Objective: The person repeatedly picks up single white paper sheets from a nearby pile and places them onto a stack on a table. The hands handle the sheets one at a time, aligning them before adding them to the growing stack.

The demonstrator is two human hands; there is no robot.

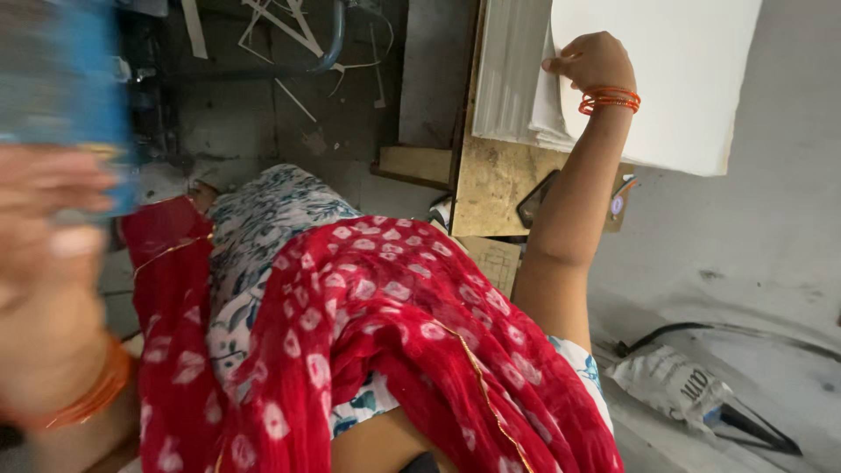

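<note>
White sheets (653,79) are lying in a stack at the far right end of a worn brown board (495,175), overhanging its edge. Right hand (596,63) is resting on the left edge of the stack, fingers curled together and pressing at the sheet edges; orange bangles (611,100) are sitting at the wrist. Just left of the stack, a ribbed white panel (508,66) is lying on the same board. A dark phone (536,200) is showing near the board's front edge, beside the forearm.

Left hand (44,219) is blurring close to the lens at far left, touching a blue object (57,74); finger state cannot be told. Orange bangle on that wrist too.

Below, a red dotted scarf (394,324) is draping over blue-floral white cloth (263,219). A crumpled printed bag (670,381) is lying on the grey floor at lower right.
</note>
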